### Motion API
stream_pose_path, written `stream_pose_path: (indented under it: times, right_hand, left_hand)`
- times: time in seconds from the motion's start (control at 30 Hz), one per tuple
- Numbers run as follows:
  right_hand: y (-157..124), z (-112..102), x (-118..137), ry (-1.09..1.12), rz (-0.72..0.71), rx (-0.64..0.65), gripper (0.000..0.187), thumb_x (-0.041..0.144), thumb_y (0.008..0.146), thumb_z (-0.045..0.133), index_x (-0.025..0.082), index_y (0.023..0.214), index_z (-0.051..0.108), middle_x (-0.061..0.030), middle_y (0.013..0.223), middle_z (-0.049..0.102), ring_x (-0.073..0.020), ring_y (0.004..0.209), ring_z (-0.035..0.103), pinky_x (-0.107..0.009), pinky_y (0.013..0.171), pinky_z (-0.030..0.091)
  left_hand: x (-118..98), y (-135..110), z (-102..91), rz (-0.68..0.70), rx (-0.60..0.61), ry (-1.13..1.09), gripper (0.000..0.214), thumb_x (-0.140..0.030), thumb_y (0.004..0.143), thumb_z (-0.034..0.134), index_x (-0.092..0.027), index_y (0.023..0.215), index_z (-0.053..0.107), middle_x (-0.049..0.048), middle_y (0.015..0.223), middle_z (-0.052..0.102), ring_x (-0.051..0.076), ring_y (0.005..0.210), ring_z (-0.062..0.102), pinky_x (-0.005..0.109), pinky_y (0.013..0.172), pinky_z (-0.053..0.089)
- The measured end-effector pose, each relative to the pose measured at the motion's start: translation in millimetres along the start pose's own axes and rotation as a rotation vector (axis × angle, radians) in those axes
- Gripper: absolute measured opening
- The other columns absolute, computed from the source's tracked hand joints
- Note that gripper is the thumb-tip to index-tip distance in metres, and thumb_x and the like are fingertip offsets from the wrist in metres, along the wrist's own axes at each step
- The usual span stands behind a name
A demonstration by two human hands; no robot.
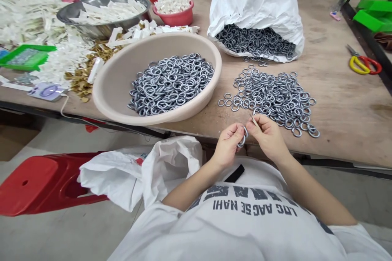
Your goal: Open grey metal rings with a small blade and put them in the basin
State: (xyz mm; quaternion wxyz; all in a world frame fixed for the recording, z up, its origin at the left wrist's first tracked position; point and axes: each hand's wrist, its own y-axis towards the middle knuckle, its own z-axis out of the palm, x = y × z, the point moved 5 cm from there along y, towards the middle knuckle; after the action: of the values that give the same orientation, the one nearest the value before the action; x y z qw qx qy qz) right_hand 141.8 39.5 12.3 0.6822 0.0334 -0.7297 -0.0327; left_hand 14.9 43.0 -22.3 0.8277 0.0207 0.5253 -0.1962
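Pinched between thumb and fingers of my left hand (227, 143) is a grey ring (246, 133), held upright just past the table's front edge. My right hand (270, 135) is closed on a thin pale stick (254, 121), its fingertips close beside the ring. Whether the stick touches the ring I cannot tell. A loose pile of grey rings (275, 94) lies on the table just beyond my hands. To the left, a beige basin (105, 85) holds a heap of similar rings (174, 83).
Behind the pile, a white sack (254, 0) spills more rings. Scissors (363, 61) lie at the right. White pieces, a metal bowl (101, 28), a red bowl (176, 18) and a green tray (27, 57) crowd the left. A red stool (33, 183) stands below.
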Motion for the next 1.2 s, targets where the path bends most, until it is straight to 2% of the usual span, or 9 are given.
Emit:
stream_pose_path:
  times: [0.27, 0.47, 0.57, 0.63, 0.73, 0.83, 0.97, 1.1, 1.2]
  right_hand:
    - [-20.6, -2.4, 22.4, -0.589, -0.368, 0.099, 0.034, 0.043, 0.095, 0.058, 0.019, 0.072, 0.055, 0.0023, 0.064, 0.049, -0.0109, 0.060, 0.042, -0.027, 0.059, 0.027]
    - [-15.7, -4.8, 16.1, -0.648, -0.322, 0.121, 0.042, 0.046, 0.096, 0.055, 0.019, 0.065, 0.048, 0.0037, 0.060, 0.045, -0.0099, 0.056, 0.040, -0.027, 0.057, 0.025]
    - [-2.6, -18.7, 5.3, -0.681, -0.183, 0.040, 0.044, 0.051, 0.098, 0.050, 0.020, 0.067, 0.053, 0.0038, 0.059, 0.048, -0.0106, 0.056, 0.043, -0.026, 0.057, 0.027]
    - [7.5, -23.8, 1.7, -0.680, -0.127, -0.022, 0.044, 0.054, 0.099, 0.045, 0.020, 0.074, 0.059, 0.0033, 0.060, 0.051, -0.0119, 0.058, 0.047, -0.026, 0.058, 0.029]
    - [26.6, -10.3, 5.4, -0.774, -0.151, -0.011, 0.038, 0.055, 0.098, 0.046, 0.022, 0.092, 0.066, -0.0001, 0.077, 0.065, -0.0154, 0.070, 0.058, -0.026, 0.062, 0.035]
    - [51.8, 19.1, 8.0, -1.073, -0.171, 0.073, 0.031, 0.049, 0.095, 0.055, 0.024, 0.110, 0.066, -0.0059, 0.105, 0.070, -0.0217, 0.086, 0.065, -0.029, 0.068, 0.040]
    - [78.0, 41.8, -0.9, -1.362, -0.100, 0.170, 0.024, 0.031, 0.097, 0.050, 0.017, 0.108, 0.066, -0.0144, 0.108, 0.067, -0.0273, 0.091, 0.067, -0.033, 0.071, 0.045]
    - [73.8, 29.6, -0.8, -1.218, -0.152, 0.112, 0.019, 0.027, 0.097, 0.048, 0.017, 0.100, 0.064, -0.0142, 0.107, 0.064, -0.0282, 0.095, 0.063, -0.035, 0.072, 0.045]
    - [55.7, 12.1, 2.8, -0.755, -0.126, 0.097, 0.017, 0.032, 0.098, 0.047, 0.019, 0.096, 0.059, -0.0078, 0.096, 0.064, -0.0216, 0.086, 0.061, -0.033, 0.075, 0.045]
  left_hand:
    - [-10.0, -1.2, -2.5, -0.081, 0.028, -0.067, 0.036, -0.051, 0.081, 0.070, -0.017, 0.081, 0.057, -0.0071, 0.053, 0.041, 0.004, 0.041, 0.026, 0.018, 0.038, 0.018]
    - [-8.7, -6.1, 0.2, -0.117, 0.111, -0.051, 0.039, -0.052, 0.078, 0.073, -0.016, 0.079, 0.058, -0.0062, 0.052, 0.042, 0.004, 0.042, 0.030, 0.018, 0.040, 0.019]
    - [-5.9, -15.5, 7.5, -0.167, 0.267, 0.005, 0.042, -0.052, 0.078, 0.074, -0.013, 0.075, 0.060, -0.0027, 0.056, 0.048, 0.004, 0.045, 0.035, 0.018, 0.043, 0.023]
    - [-7.6, -17.7, 7.3, -0.185, 0.284, -0.049, 0.040, -0.050, 0.080, 0.073, -0.013, 0.075, 0.060, -0.0030, 0.055, 0.047, 0.004, 0.044, 0.033, 0.018, 0.042, 0.021]
    - [-15.4, -11.1, -4.2, -0.182, 0.150, -0.243, 0.035, -0.044, 0.084, 0.070, -0.016, 0.072, 0.052, -0.0063, 0.053, 0.040, 0.004, 0.040, 0.027, 0.017, 0.038, 0.017]
    - [-23.1, -4.1, -17.0, -0.180, 0.065, -0.386, 0.038, -0.044, 0.089, 0.065, -0.017, 0.071, 0.046, -0.0070, 0.053, 0.037, 0.004, 0.040, 0.026, 0.015, 0.036, 0.017]
    - [-30.8, -3.8, -31.8, -0.159, 0.015, -0.530, 0.041, -0.046, 0.090, 0.064, -0.018, 0.070, 0.042, -0.0071, 0.054, 0.037, 0.004, 0.040, 0.027, 0.015, 0.035, 0.018]
    - [-33.2, -3.5, -38.8, -0.195, 0.007, -0.674, 0.041, -0.042, 0.092, 0.062, -0.018, 0.069, 0.038, -0.0071, 0.056, 0.036, 0.005, 0.042, 0.030, 0.014, 0.036, 0.024]
    - [-32.2, 4.7, -36.0, -0.248, -0.014, -0.727, 0.042, -0.040, 0.091, 0.064, -0.019, 0.067, 0.035, -0.0070, 0.055, 0.033, 0.006, 0.045, 0.037, 0.013, 0.037, 0.027]
